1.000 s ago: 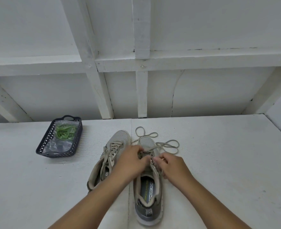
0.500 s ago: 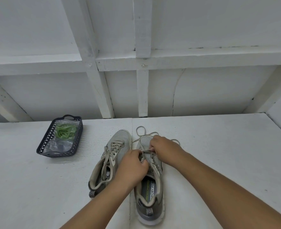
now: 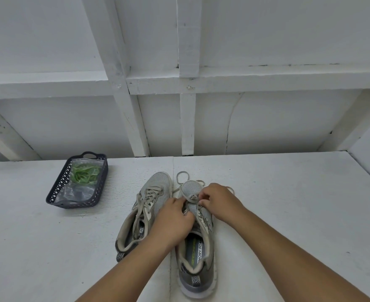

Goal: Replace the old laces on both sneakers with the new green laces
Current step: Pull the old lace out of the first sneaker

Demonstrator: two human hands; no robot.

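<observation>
Early stage: both hands (image 3: 218, 200) pinch the old lace (image 3: 191, 198), half-unthreaded from the right sneaker (image 3: 198, 240); left sneaker (image 3: 142, 214) laced, green laces (image 3: 85, 175) untouched.

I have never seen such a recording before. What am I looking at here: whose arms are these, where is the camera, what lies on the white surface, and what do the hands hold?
There is no machine here: the arms belong to a person wearing a camera on the head, looking forward and down. On the white surface stand two grey sneakers. The left sneaker is fully laced. The left hand and right hand both work on the right sneaker, pinching its old lace, whose loose end lies past the toe. At the left, a dark basket holds a clear bag with the green laces, untouched.
</observation>
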